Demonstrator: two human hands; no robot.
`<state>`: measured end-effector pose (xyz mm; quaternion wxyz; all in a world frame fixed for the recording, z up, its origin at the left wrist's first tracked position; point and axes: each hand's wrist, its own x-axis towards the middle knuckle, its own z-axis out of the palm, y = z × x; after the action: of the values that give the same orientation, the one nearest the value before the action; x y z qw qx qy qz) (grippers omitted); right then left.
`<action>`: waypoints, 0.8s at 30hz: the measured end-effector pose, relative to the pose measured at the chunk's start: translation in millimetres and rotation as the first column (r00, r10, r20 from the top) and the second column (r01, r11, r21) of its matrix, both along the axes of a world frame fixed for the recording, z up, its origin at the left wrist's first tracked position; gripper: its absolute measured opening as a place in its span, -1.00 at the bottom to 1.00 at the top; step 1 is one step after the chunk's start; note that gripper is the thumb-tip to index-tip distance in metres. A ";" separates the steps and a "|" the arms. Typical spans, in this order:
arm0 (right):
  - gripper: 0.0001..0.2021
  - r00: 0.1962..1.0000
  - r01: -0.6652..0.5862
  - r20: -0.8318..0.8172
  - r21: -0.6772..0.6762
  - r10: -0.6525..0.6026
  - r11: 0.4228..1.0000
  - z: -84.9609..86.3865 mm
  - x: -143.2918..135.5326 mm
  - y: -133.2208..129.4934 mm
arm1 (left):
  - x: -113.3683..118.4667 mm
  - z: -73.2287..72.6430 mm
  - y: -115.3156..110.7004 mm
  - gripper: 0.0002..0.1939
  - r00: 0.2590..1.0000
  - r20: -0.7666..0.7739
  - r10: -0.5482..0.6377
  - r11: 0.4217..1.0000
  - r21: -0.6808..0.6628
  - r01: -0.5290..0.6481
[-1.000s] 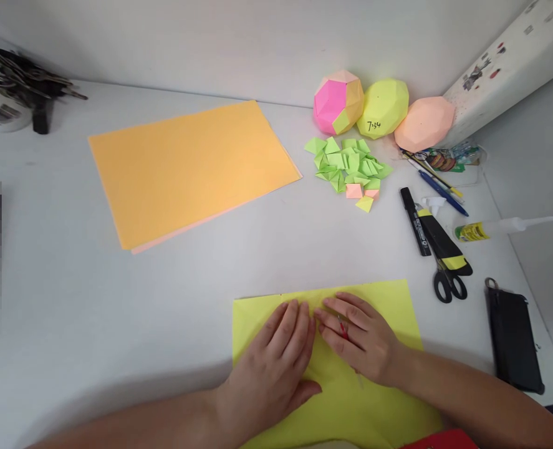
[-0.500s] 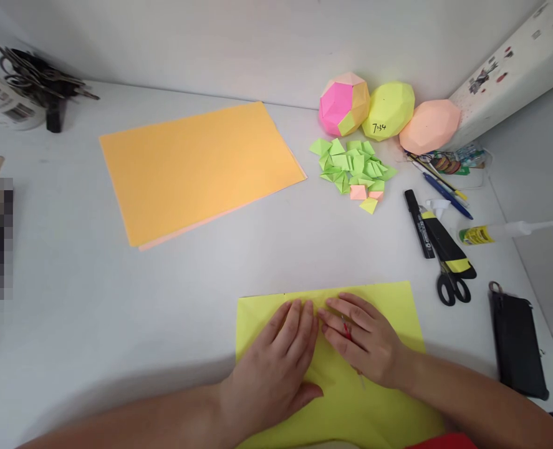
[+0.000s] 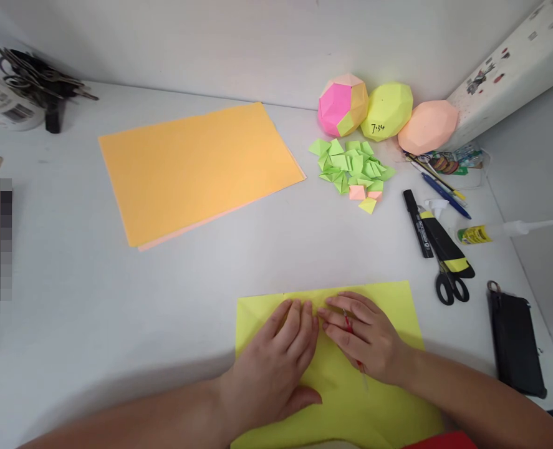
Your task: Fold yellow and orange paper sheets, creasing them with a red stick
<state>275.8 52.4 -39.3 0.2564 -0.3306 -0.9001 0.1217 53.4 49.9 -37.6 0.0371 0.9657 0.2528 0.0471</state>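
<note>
the left hand (image 3: 276, 362) and right hand (image 3: 367, 337) rest on the paper sheet (image 3: 374, 415). behind the sheet lie folded paper pieces (image 3: 356, 163), with paper polyhedra (image 3: 386, 109) farther back; behind-left, stacked paper sheets (image 3: 201, 174); behind-right, scissors (image 3: 446, 272), a marker (image 3: 418, 223) and a glue bottle (image 3: 476, 234); to its right, a pouch (image 3: 517, 346).

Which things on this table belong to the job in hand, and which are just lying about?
Seemingly in the job:
yellow sheet, under the left hand and right hand
thin red tool, in the right hand

Seemingly lying about:
orange sheet
faceted paper balls
folded paper pieces
black marker
scissors
blue pen
bottle
black pouch
</note>
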 end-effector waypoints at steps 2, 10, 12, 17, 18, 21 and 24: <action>-0.81 0.999 0.001 -0.041 -0.034 -0.002 0.999 -1.7 0.8 0.6 | -0.8 -0.9 -0.3 -0.13 1.000 0.007 -0.008 1.000 0.011 0.008; -0.79 0.998 0.004 -0.068 -0.065 -0.009 0.998 -2.2 1.0 2.0 | 0.3 -2.3 0.6 -0.08 1.000 0.000 -0.015 1.000 0.014 0.015; -0.79 0.996 0.008 -0.084 -0.076 -0.014 0.997 -2.6 1.4 2.1 | 0.8 -2.4 1.3 -0.09 1.000 -0.002 -0.018 1.000 0.012 0.018; -0.76 0.995 0.008 -0.096 -0.084 -0.016 0.996 -3.6 1.8 2.6 | 0.5 -1.6 1.3 -0.09 1.000 -0.015 -0.018 1.000 0.008 0.018; -0.76 0.995 0.005 -0.094 -0.079 -0.012 0.997 -3.5 1.7 2.7 | 0.1 -1.4 1.0 -0.09 1.000 -0.020 -0.017 1.000 0.005 0.017; -0.77 0.996 -0.006 -0.091 -0.064 0.000 0.998 -3.0 1.3 2.8 | -1.4 -1.4 0.0 -0.05 0.999 -0.033 -0.020 1.000 -0.007 0.020; -0.76 0.996 -0.007 -0.090 -0.057 0.002 0.998 -2.5 1.1 2.8 | -3.5 -2.6 -1.2 -0.01 0.999 -0.035 -0.018 1.000 -0.007 0.018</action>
<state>276.9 55.2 -41.8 0.2867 -0.3301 -0.8846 0.1626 50.0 48.7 -40.3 0.0365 0.9684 0.2450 0.0290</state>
